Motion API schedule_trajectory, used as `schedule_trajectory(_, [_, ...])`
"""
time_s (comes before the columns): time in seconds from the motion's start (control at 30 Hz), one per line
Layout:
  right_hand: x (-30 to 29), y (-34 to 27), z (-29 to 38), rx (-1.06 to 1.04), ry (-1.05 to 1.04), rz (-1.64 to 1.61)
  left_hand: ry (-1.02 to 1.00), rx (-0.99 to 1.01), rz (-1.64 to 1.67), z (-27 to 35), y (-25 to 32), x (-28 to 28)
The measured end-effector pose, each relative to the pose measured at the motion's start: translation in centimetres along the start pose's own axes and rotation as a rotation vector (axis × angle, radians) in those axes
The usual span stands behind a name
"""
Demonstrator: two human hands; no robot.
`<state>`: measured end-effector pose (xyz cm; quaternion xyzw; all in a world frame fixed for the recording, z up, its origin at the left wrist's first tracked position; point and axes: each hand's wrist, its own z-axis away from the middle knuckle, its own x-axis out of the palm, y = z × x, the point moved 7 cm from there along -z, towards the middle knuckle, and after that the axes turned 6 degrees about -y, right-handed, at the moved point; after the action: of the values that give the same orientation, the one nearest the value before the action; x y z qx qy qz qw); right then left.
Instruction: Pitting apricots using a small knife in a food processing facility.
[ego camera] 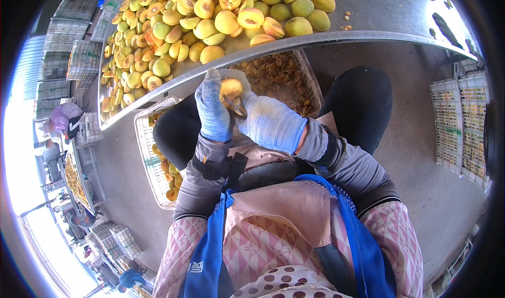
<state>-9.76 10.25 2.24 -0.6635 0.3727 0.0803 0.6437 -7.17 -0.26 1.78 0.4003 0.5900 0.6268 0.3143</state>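
My left hand point(215, 107), in a pale blue knit glove, holds a yellow peach piece point(230, 88) just below the metal table's front edge. My right hand point(272, 118), gloved alike, is closed around a small metal hand tool point(236, 107) whose tip touches the peach; its handle is hidden in the fist. On the metal table point(351, 22) above lies a heap of halved peaches point(205, 28), some showing their cut faces. Beneath my hands, partly under the table, sits a crate point(309, 77) full of brown peach pits and scraps point(276, 75).
A white plastic crate point(152, 172) with peach halves point(169, 176) stands by my left knee. Another white crate stack point(459, 126) is at the right. Several crate stacks point(85, 59) and people working, one in a purple top point(65, 116), are farther left.
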Motion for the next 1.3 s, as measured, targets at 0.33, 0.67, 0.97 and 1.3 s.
schedule_trajectory(0.33, [-0.3,-0.4,-0.7,-0.056,-0.237,-0.318,-0.092,0.062,-0.129,0.4,1.3,-0.1])
schedule_trajectory(0.67, [2.0,1.5,-0.6,-0.032,-0.097,-0.187,-0.127,-0.082,-0.110,0.2,0.3,-0.4])
schedule_trajectory(0.97, [0.7,0.4,0.0,0.262,-0.396,-0.737,-0.130,0.105,-0.234,0.7,1.9,0.0])
schedule_trajectory(1.3, [0.0,0.3,0.2,0.005,0.020,-0.054,-0.029,0.250,-0.336,1.2,2.5,-0.3])
